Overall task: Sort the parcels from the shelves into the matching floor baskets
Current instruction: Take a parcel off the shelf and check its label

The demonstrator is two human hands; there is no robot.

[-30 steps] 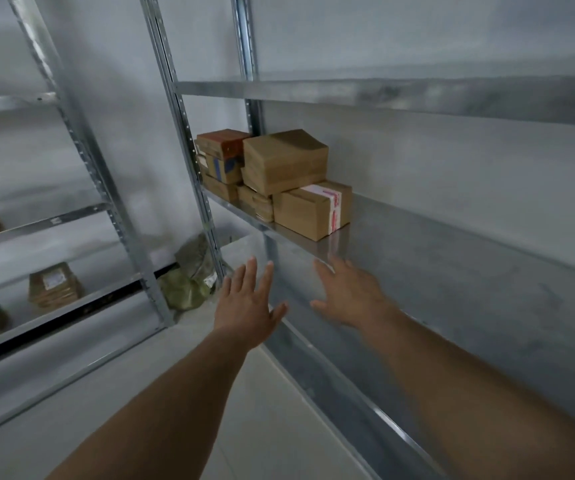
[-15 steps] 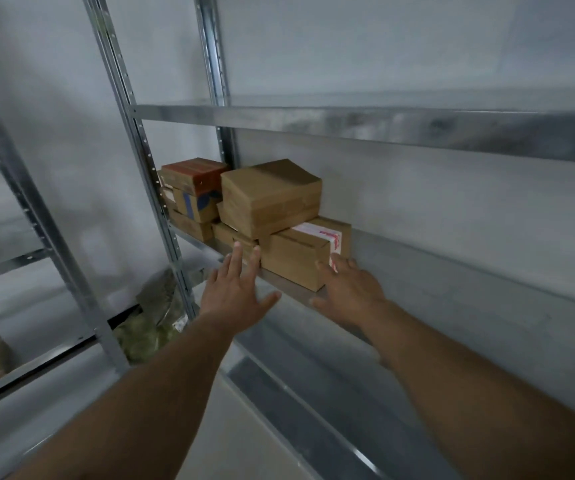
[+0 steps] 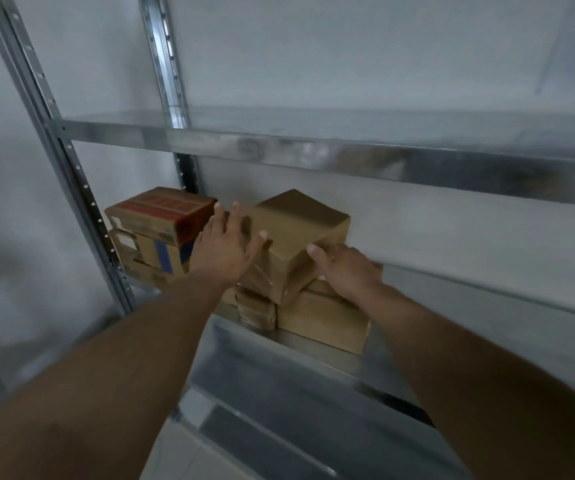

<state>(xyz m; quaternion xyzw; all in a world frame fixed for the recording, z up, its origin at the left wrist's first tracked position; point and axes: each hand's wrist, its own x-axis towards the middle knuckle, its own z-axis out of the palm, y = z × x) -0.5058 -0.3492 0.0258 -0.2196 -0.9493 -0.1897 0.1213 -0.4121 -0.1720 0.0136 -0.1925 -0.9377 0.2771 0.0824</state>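
Observation:
A plain brown parcel (image 3: 300, 220) sits on top of a stack at the left end of the metal shelf (image 3: 317, 374). My left hand (image 3: 223, 247) presses flat against its left side, fingers straight, thumb on the front edge. On the parcel's lower right side, my right hand (image 3: 348, 271) grips it with the thumb on the face; its fingers are hidden. Under it lie a larger brown parcel (image 3: 324, 320) and a small flat one (image 3: 256, 308). No floor basket is in view.
Left of the stack, a red-topped box (image 3: 165, 216) rests on a box with blue tape (image 3: 151, 252). A bare upper shelf (image 3: 314, 154) runs just above the parcels. A perforated steel upright (image 3: 71, 188) stands at the left. A lower shelf (image 3: 279, 441) juts out below.
Both hands rose from the shelf's front edge onto the top plain parcel, left to its left side, right to its right side. The view moved closer and tilted up.

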